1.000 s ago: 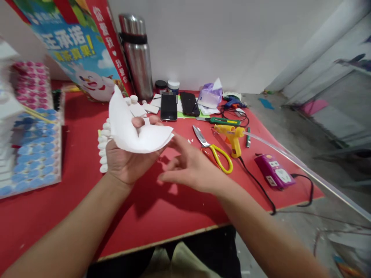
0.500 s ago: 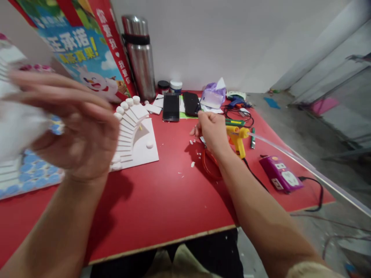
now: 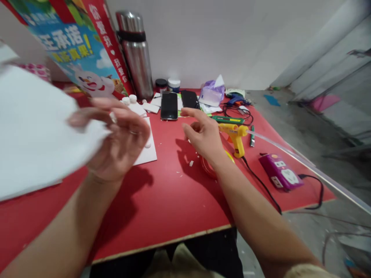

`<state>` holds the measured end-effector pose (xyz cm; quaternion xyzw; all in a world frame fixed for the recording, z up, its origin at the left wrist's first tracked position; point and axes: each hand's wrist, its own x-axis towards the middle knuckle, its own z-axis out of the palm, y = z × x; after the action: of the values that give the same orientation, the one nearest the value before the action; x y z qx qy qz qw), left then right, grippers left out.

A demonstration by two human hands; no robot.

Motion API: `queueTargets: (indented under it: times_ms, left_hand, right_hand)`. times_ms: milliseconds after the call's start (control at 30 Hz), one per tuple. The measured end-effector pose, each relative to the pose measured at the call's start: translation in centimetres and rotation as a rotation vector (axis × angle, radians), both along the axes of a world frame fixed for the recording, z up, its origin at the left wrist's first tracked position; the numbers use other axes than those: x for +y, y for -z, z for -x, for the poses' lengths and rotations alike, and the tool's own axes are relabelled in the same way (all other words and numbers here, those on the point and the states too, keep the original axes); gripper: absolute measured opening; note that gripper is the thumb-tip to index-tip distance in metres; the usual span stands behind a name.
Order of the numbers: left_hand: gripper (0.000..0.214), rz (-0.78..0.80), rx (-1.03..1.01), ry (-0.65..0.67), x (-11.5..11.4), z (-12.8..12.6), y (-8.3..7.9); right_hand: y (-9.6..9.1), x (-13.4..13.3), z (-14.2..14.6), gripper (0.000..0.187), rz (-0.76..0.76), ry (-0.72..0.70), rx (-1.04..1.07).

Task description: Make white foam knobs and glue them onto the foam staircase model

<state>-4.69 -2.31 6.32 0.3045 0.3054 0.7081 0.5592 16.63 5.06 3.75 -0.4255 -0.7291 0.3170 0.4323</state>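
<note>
My left hand (image 3: pixel 118 143) is raised over the left of the table, smeared by motion. A large blank white board (image 3: pixel 43 131) reaches into its palm, with the thumb across the board and the fingers curled behind its corner. A small white bit shows by the fingers. My right hand (image 3: pixel 204 135) hovers above the table, thumb and index finger apart, with nothing visible between them. Beside it lies a yellow glue gun (image 3: pixel 236 137) with a long clear glue stick. Under the right wrist is a red ring-shaped item (image 3: pixel 207 168). A white base piece (image 3: pixel 147 152) is partly hidden behind my left hand.
At the back stand a steel thermos (image 3: pixel 137 58), a colourful printed box (image 3: pixel 72 50) and small jars (image 3: pixel 174 85). Two phones (image 3: pixel 169 106), a tissue pack (image 3: pixel 213 92) and a green tool (image 3: pixel 227 120) lie ahead. A purple power socket (image 3: pixel 281 172) and cables are at right.
My left hand has moved right, and the white board now covers the blue-dotted piece at left. My right hand has shifted slightly left, its thumb and index finger spreading.
</note>
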Motion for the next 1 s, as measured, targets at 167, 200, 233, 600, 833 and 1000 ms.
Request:
queueTargets:
  times_ms: [167,200,233,600,833,1000]
  left_hand:
    - [0.027,0.039,-0.227,0.133,1.0,-3.5,1.6]
    - [0.023,0.044,-0.244,0.152,1.2,-3.6,1.8]
    - [0.02,0.05,-0.263,0.171,1.4,-3.6,1.8]
    - [0.007,0.416,-0.248,0.211,1.9,-4.4,3.2]
    - [0.024,0.334,0.04,0.14,1.3,-5.7,4.8]
    - [0.037,0.309,0.151,0.121,0.8,-5.7,5.4]
  right_hand:
    - [-1.4,-2.8,1.4,0.047,0.65,-0.536,0.31]
    - [-1.2,-3.0,1.7,0.037,0.7,-0.584,0.267]
    - [-1.1,-3.1,1.8,0.031,0.718,-0.605,0.221]
    - [-1.5,0.8,-2.3,0.023,0.112,0.314,0.521]
    - [-1.4,0.2,-1.9,0.04,0.483,-0.014,0.312]
    - [-1.4,-0.4,-1.8,0.046,0.743,-0.293,0.197]
